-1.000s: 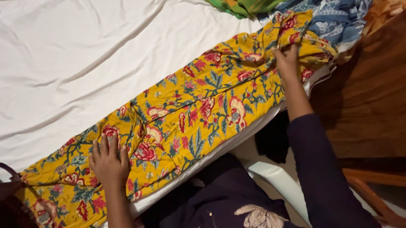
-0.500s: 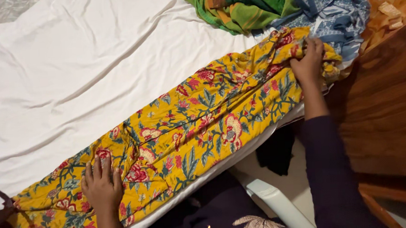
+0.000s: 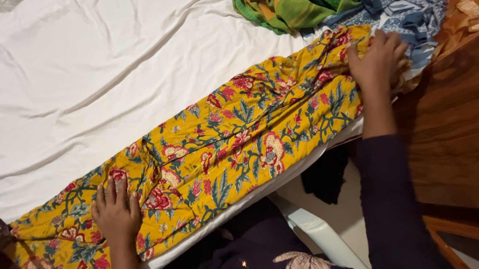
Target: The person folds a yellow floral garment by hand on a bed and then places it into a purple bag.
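Note:
A long yellow garment with red flowers and green leaves lies stretched diagonally along the near edge of a white sheet. My left hand presses flat on its lower left part, fingers spread. My right hand lies on the garment's far right end, fingers curled over the bunched cloth there. The rightmost tip of the garment is hidden under that hand.
A pile of clothes sits at the top right: a green and orange cloth and a blue patterned cloth. A brown wooden surface stands to the right. A white plastic chair shows below, by my dark-clothed lap.
My right hand has slid rightward along the garment to its far end, smoothing it out. My left hand stays pressed on the lower left part.

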